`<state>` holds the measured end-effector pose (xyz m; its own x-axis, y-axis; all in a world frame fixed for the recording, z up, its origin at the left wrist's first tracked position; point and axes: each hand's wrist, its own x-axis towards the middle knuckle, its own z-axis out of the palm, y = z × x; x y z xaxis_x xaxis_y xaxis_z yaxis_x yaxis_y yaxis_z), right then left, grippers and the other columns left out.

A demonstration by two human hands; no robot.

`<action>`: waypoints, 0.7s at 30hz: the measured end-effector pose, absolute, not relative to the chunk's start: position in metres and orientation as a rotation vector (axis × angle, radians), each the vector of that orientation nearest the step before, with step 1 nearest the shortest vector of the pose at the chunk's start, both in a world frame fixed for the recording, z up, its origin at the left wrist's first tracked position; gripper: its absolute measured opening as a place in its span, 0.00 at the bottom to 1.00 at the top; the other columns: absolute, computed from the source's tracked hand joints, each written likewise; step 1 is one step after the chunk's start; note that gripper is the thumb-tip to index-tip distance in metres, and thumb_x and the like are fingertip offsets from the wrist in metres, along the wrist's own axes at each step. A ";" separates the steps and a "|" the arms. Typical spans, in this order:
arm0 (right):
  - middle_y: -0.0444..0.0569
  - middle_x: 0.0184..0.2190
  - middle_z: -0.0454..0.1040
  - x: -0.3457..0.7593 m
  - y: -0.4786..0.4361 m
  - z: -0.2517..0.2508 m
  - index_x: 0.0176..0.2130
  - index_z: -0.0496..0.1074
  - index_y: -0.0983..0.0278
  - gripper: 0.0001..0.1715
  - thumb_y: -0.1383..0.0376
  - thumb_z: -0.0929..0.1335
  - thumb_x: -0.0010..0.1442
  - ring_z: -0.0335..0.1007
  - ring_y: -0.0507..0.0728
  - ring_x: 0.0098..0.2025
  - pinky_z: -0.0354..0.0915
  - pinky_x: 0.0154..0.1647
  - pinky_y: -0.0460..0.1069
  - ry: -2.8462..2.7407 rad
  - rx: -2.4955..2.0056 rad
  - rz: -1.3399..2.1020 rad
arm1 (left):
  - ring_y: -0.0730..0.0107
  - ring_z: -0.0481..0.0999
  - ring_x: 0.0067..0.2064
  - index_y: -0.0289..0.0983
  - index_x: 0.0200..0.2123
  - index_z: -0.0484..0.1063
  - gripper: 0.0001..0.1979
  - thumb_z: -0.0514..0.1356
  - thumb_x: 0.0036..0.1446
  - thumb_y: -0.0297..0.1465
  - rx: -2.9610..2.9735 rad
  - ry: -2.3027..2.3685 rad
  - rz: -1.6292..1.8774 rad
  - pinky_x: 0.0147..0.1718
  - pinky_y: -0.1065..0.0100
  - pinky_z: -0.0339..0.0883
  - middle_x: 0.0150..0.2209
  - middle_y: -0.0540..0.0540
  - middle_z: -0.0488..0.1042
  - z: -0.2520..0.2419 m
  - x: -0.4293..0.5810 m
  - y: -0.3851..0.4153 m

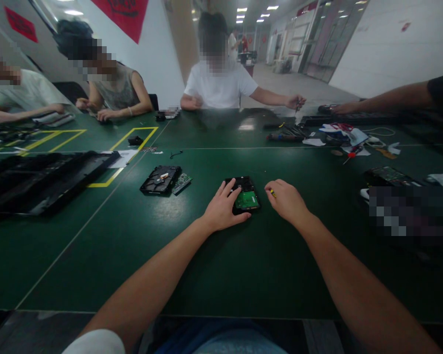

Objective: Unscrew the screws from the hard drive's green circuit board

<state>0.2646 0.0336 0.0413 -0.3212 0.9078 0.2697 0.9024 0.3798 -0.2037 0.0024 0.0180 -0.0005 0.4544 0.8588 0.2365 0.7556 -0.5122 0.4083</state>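
**Two hands at one small drive**

Two bare hands meet at the middle of the dark green worktop point(221, 265), just in front of the person. Between them lies a black rectangular hard disk drive with a green circuit board on its top face point(246, 195). It lies flat, and the board is on the nearer half.

The left hand point(223, 209) is open. Its fingers are spread over the left edge of the drive and its thumb lies along the near edge, so it presses the drive down and does not grip it. The right hand point(286, 201) is loosely closed around a thin tool with a yellow end point(272, 193). Only this short end shows between the fingers, just beside the right edge of the drive. I cannot tell what kind of tip the tool has.

To the left, well apart, lie a second black drive point(160, 179) and a loose green board point(181, 183) touching its right side. Other people sit across the worktop, each with their own hands at their own parts.

In my judgement the work in hand is on the board of the near drive. To do it well, the left hand should press firmly so that the drive does not slide on the smooth surface. The tool should stand straight on its point, not slanted. Small parts are better put in one place, away from the neighbouring drive.
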 end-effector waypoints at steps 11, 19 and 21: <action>0.48 0.27 0.78 0.275 0.032 0.049 0.38 0.76 0.63 0.07 0.61 0.71 0.65 0.70 0.53 0.23 0.63 0.24 0.48 -1.672 -1.576 1.282 | 0.30 0.41 0.79 0.38 0.73 0.61 0.50 0.66 0.56 0.59 2.447 1.382 0.608 0.72 0.36 0.52 0.79 0.35 0.43 0.002 0.003 0.017; 0.46 0.25 0.76 0.287 0.044 0.034 0.38 0.74 0.64 0.11 0.59 0.75 0.64 0.64 0.49 0.20 0.57 0.20 0.44 -1.592 -1.503 1.459 | 0.35 0.44 0.79 0.40 0.72 0.61 0.46 0.67 0.58 0.56 2.504 1.306 0.565 0.73 0.40 0.53 0.80 0.38 0.41 0.005 0.008 0.013; 0.42 0.22 0.72 0.288 0.044 0.033 0.40 0.75 0.64 0.13 0.57 0.74 0.64 0.59 0.47 0.17 0.53 0.18 0.44 -1.623 -1.498 1.411 | 0.35 0.43 0.79 0.40 0.73 0.61 0.46 0.67 0.58 0.56 2.514 1.310 0.553 0.74 0.42 0.51 0.80 0.38 0.42 0.006 0.009 0.012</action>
<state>0.2876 0.0436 0.0331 -0.2576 0.9287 -0.2668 0.3934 -0.1514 -0.9068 0.0091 0.0118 0.0060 0.5228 0.8252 0.2139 0.7292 -0.5629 0.3892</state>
